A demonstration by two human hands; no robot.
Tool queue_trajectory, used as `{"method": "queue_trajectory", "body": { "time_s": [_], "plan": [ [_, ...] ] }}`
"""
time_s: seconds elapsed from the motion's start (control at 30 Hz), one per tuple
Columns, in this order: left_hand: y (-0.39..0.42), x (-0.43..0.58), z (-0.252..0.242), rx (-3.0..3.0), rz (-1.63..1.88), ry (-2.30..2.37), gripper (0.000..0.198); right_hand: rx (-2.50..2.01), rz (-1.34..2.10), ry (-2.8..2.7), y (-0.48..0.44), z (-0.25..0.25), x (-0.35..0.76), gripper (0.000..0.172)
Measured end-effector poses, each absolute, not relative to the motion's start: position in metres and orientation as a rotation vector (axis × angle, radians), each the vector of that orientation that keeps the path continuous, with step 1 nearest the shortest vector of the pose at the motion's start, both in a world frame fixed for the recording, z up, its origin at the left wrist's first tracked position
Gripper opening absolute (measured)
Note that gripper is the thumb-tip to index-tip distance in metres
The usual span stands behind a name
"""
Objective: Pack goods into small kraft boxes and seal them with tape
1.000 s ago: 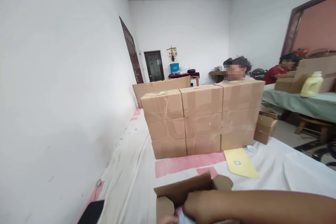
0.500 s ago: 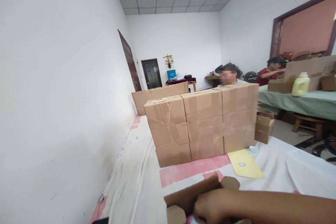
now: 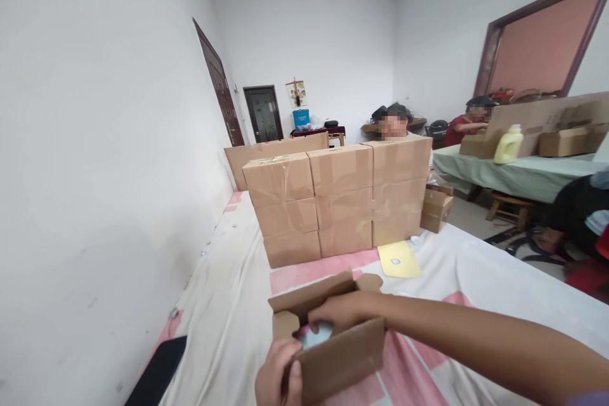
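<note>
An open cardboard box (image 3: 345, 358) with raised flaps stands near me on the cloth-covered table. My left hand (image 3: 278, 371) grips its left end, the thumb on the near side and the fingers over the edge. Reaching in from the right, my right hand (image 3: 337, 311) is inside the box with its fingers curled down. They are at a pale blue item (image 3: 318, 334) whose kind I cannot make out. Pink shows beside that item, and the fingertips are partly hidden.
Taped cartons (image 3: 345, 216) are stacked in three columns beyond the box. A yellow sheet (image 3: 400, 260) lies before them, and a black phone-like slab (image 3: 159, 371) is at left. Co-workers sit behind the stack and at the green-covered table (image 3: 528, 181), which carries a yellow jug (image 3: 509, 144).
The view has tilted down and shifted right, so more of the open box shows. My left hand has come into view on the box's left end. My right hand stays inside the box.
</note>
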State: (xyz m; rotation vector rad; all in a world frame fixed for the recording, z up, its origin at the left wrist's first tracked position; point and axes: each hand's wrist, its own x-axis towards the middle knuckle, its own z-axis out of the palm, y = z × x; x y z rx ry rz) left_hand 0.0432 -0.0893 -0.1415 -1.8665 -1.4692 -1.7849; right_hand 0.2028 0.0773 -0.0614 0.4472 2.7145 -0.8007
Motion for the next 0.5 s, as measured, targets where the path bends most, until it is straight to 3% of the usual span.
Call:
{"method": "queue_trajectory", "body": {
  "time_s": [0.2, 0.37, 0.5],
  "plan": [
    [-0.09, 0.04, -0.131, -1.904, -1.767, -1.445, 0.019, 0.452, -0.914, 2.656, 0.085, -0.071, 0.196, 0.024],
    [-0.095, 0.042, -0.127, -1.886, -1.76, -1.432, 0.018, 0.426, -1.021, 2.635, 0.083, -0.038, 0.206, 0.019],
    [-0.103, 0.045, -0.123, -1.896, -1.754, -1.447, 0.019, 0.576, -1.543, 2.983, 0.046, -0.016, 0.268, 0.028]
  ]
}}
